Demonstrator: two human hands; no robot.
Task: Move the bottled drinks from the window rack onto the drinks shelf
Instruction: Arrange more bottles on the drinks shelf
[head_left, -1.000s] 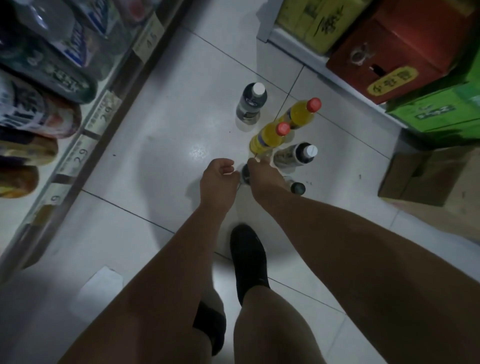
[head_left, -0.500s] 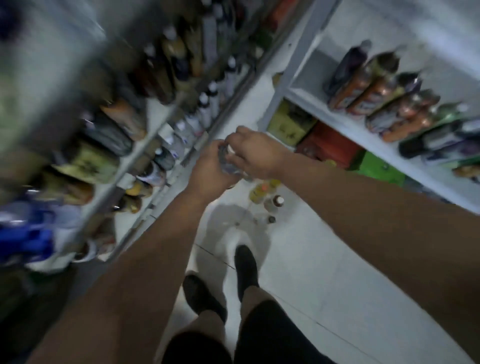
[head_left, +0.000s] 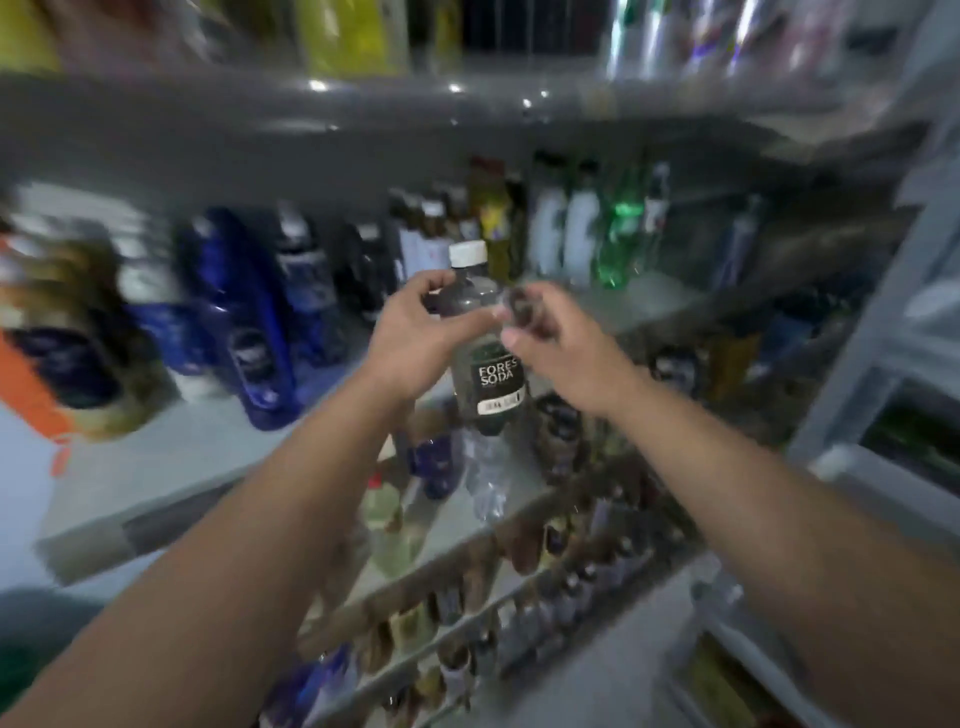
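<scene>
**Soda bottle held up in front of the drinks shelf**

Both arms reach forward at chest height. The left-hand grip (head_left: 415, 327) is curled round the shoulder of a clear plastic bottle with a white cap and a dark "FORES SODA" label (head_left: 485, 376), thumb on the near side and fingers wrapped behind. The bottle stands nearly upright in the air, its cap (head_left: 467, 253) uppermost. It is off every shelf board and just in front of the middle tier of the grey drinks shelf (head_left: 208, 431).

The right-hand grip (head_left: 563, 353) sits just beside the bottle, its thumb touching the bottle above the label. Its fingers are closed round a small dark round object (head_left: 519, 312) that is too blurred to identify.

Behind the hands, the middle tier carries tall blue bottles (head_left: 249, 332) on the left and white bottles (head_left: 566, 234) and a green glass bottle (head_left: 621, 234) further back on the right. A grey upper shelf board (head_left: 363, 119) runs overhead. Lower tiers hold rows of smaller bottles (head_left: 519, 597), all smeared by motion blur.
</scene>
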